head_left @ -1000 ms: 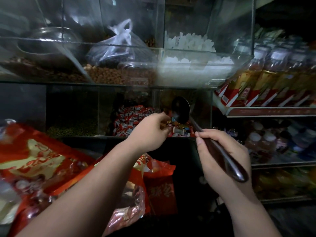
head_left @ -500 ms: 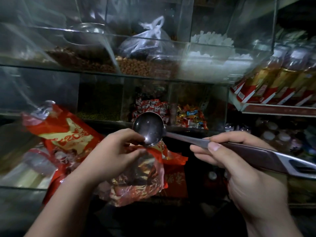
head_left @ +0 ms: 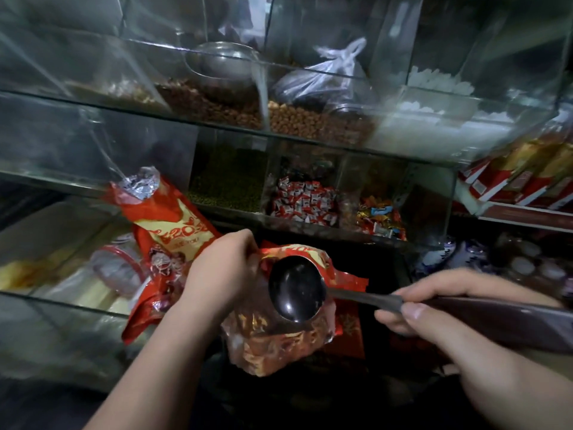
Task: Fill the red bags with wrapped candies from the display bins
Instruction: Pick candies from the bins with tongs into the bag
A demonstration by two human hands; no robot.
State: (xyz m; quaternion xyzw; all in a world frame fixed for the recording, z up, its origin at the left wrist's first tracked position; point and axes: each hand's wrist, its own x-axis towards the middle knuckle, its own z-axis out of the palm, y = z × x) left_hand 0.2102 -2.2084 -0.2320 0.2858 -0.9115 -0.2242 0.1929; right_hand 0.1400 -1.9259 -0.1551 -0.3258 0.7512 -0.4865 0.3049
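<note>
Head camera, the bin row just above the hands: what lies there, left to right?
In order: small green grains → red-and-white wrapped candies → mixed colourful wrapped candies → red and yellow boxes on the side shelf.

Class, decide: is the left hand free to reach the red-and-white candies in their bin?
Probably not yet: the left hand grips the mouth of the red bag. Nothing stands between it and the red-and-white candies, but it must let go.

Glass shelf (head_left: pixel 310 141) overhangs candy bins (head_left: pixel 305 202); ladle (head_left: pixel 296 288) over bag (head_left: pixel 279 344).
</note>
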